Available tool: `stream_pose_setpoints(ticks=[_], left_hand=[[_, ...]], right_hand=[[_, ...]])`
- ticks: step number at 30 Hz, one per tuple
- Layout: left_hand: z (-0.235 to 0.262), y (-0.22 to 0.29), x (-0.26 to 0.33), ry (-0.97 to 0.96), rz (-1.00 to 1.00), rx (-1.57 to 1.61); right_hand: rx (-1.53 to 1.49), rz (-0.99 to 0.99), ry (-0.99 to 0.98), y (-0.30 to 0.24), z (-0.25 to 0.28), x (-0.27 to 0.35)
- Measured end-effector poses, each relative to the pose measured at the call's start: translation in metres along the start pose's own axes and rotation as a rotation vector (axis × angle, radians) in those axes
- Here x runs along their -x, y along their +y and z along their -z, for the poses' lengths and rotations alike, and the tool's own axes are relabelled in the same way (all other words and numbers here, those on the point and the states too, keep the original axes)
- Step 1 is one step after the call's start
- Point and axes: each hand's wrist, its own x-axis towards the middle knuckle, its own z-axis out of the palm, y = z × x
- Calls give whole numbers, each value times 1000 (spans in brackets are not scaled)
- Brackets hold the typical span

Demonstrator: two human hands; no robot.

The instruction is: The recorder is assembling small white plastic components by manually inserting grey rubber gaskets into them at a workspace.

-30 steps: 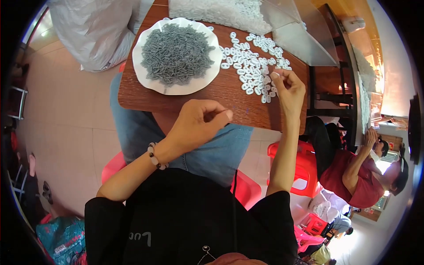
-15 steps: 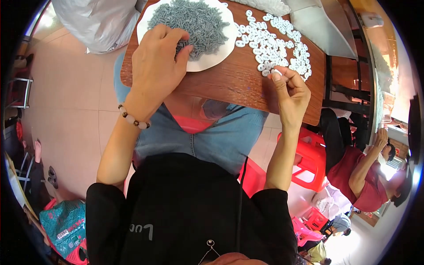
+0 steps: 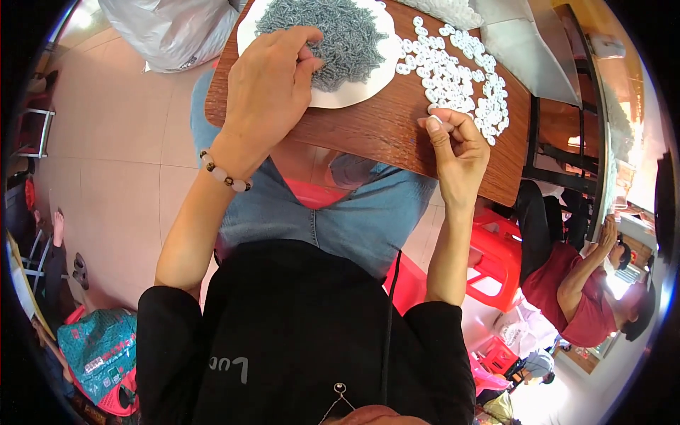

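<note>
Over the pale scalloped plate (image 3: 386,79) at the far left of the table, my left hand (image 3: 273,85) reaches in with curled fingers. The fingertips lie at a heap of small grey metal springs (image 3: 354,42) on it; anything between them is too small to make out. My right hand (image 3: 462,145) is closed in a pinch above the table's near right part. Between thumb and forefinger it holds a small white oval plastic piece (image 3: 435,119), mostly covered by the fingers. Just beyond that hand lie many loose white oval pieces (image 3: 443,79), spread over the tabletop.
The brown wooden table (image 3: 375,138) ends just above my knees. White bags (image 3: 170,35) stand beyond its left side. A grey-white sheet-like container (image 3: 528,53) borders the far right. Red stools (image 3: 496,258) and a seated person in a dark red shirt (image 3: 570,294) are on the right.
My left hand has shifted slightly up and right over the springs, fingers still curled. The right hand has drawn a little nearer with the white piece, away from the loose ones. The view has shifted slightly.
</note>
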Motion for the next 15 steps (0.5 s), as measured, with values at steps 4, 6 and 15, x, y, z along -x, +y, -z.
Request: stream_pose_setpoints(ticks=[4, 6, 15], left_hand=[[4, 10, -5, 34, 51, 172], [4, 9, -8, 61, 52, 240], [9, 31, -3, -62, 355, 907]], right_hand=[[1, -19, -21, -6, -2, -1], [-11, -16, -23, -7, -4, -3], [-79, -27, -65, -36, -18, -10]])
